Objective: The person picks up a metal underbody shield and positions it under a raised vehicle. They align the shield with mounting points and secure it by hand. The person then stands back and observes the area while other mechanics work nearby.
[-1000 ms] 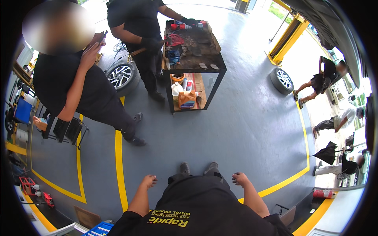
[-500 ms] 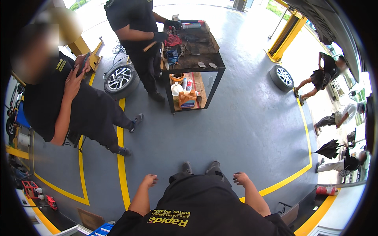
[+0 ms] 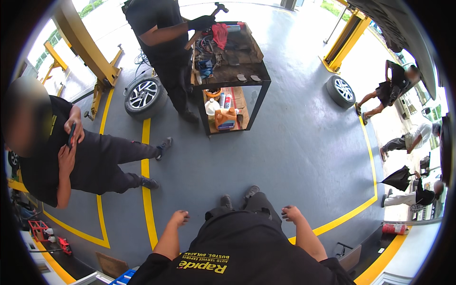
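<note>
My left hand (image 3: pixel 180 218) hangs beside my body, empty, its fingers loosely bent and not pressed together. On the other side my right hand (image 3: pixel 290 214) hangs the same way, fingers slightly apart with nothing in them. Neither hand touches anything. In front of me stands a black tool cart (image 3: pixel 259 84). On its top lie a red cloth (image 3: pixel 220 36), a spray can (image 3: pixel 233 28) and assorted tools. The lower shelf carries an orange jug (image 3: pixel 225 119) and a white bottle (image 3: pixel 212 107). Behind the cart's left side, a co-worker's gloved hand (image 3: pixel 201 23) is beside a raised hammer (image 3: pixel 220 8).
A wheel (image 3: pixel 145 97) lies left of the cart, another wheel (image 3: pixel 340 92) at the right. A person (image 3: pixel 71 156) with a phone stands on my left. Yellow lift posts (image 3: pixel 346 42) rise behind. Yellow lines (image 3: pixel 147 190) mark the grey floor.
The co-worker at the cart has raised a hammer. The person on my left has shifted lower left in view, phone in hand. One of my feet has stepped forward; my hands hang as before.
</note>
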`<act>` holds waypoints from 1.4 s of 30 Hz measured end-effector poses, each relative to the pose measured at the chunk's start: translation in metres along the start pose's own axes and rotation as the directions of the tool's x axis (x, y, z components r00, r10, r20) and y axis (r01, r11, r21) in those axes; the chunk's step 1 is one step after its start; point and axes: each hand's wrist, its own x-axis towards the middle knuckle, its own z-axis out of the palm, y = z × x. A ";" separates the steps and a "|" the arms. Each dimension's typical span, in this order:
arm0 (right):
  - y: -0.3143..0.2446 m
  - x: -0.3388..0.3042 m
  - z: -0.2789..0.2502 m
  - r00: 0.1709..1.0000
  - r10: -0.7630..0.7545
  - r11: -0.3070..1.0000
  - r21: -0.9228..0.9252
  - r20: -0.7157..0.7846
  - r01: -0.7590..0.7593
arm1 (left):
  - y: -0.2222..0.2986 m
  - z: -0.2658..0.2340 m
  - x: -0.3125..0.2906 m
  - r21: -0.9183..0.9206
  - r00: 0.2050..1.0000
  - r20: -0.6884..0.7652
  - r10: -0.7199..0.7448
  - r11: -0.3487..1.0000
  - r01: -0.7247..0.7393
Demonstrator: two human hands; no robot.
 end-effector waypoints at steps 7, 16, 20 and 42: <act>-0.001 0.014 -0.014 0.993 0.098 0.995 -0.004 0.066 -0.098 | 0.027 0.016 0.001 -0.035 0.993 -0.110 0.031 0.999 -0.035; -0.083 0.056 -0.067 0.998 0.037 0.997 -0.074 0.050 -0.033 | 0.057 0.057 0.010 -0.117 0.993 -0.117 0.023 0.992 -0.037; -0.144 0.068 -0.105 0.998 -0.065 0.986 -0.152 0.020 0.068 | 0.075 0.086 0.022 -0.147 0.991 -0.130 0.025 0.988 -0.044; -0.223 0.097 -0.157 0.998 0.070 0.982 -0.175 0.005 -0.068 | 0.151 0.119 0.076 -0.170 0.994 -0.026 -0.104 0.981 0.098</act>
